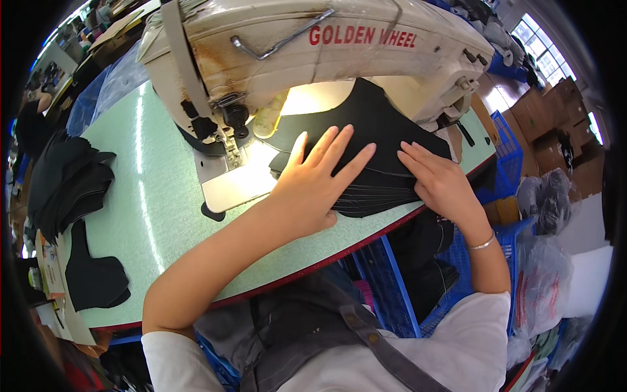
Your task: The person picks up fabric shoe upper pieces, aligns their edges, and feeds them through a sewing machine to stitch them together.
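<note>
Black cut fabric pieces (372, 111) lie in a layered stack on the pale green sewing table (163, 215), under the arm of a cream sewing machine (274, 68). My left hand (315, 183) rests flat on the top piece, fingers spread. At the stack's right side, my right hand (445, 184) has its fingers stretched out over the edge of the cloth, with the thumb tucked lower by the side. Several layered edges show between my hands. The needle and presser foot (232, 151) stand left of the fabric, apart from it, lit by a lamp.
To the left are a thick pile of black pieces (68, 179) and a smaller black stack (98, 281). Blue plastic crates (392, 287) holding dark cloth sit below the table's red front edge. Cardboard boxes (548, 124) and clear plastic bags (542, 287) crowd the right.
</note>
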`<action>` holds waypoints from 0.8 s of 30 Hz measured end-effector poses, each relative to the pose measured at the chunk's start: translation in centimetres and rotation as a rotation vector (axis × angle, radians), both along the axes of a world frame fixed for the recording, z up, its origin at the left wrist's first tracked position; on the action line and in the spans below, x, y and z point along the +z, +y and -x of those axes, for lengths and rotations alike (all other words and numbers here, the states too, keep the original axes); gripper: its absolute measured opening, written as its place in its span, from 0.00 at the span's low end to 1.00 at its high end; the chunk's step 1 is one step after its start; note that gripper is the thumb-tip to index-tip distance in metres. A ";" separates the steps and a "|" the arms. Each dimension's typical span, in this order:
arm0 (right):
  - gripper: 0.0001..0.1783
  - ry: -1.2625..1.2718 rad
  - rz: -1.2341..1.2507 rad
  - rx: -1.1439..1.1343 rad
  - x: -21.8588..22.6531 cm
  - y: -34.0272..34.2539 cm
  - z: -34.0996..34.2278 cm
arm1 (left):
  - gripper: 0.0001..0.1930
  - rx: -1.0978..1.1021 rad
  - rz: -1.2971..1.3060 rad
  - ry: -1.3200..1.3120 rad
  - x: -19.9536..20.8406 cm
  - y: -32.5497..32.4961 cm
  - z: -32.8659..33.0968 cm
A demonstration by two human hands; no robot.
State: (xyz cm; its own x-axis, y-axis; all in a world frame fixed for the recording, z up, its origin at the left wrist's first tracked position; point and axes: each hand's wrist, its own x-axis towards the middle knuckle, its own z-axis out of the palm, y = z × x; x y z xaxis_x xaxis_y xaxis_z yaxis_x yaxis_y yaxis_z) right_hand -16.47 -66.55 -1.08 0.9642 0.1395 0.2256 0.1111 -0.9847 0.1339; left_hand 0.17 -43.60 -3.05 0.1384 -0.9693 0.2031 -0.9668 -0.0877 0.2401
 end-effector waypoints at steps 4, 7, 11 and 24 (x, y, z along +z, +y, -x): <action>0.24 -0.101 0.016 0.095 0.9 -1.6 0.6 | 0.56 0.033 0.092 -0.169 -1.0 -0.2 -0.4; 0.24 -0.125 0.008 0.054 -0.4 -3.5 2.7 | 0.56 -0.026 0.108 -0.196 -1.1 -0.6 -0.3; 0.25 -0.059 -0.110 0.006 0.1 -3.0 3.6 | 0.56 -0.004 0.008 -0.025 -0.6 -0.2 0.0; 0.23 0.044 -0.157 0.206 1.3 0.5 -1.5 | 0.31 1.066 -0.223 -0.306 5.3 32.8 -1.0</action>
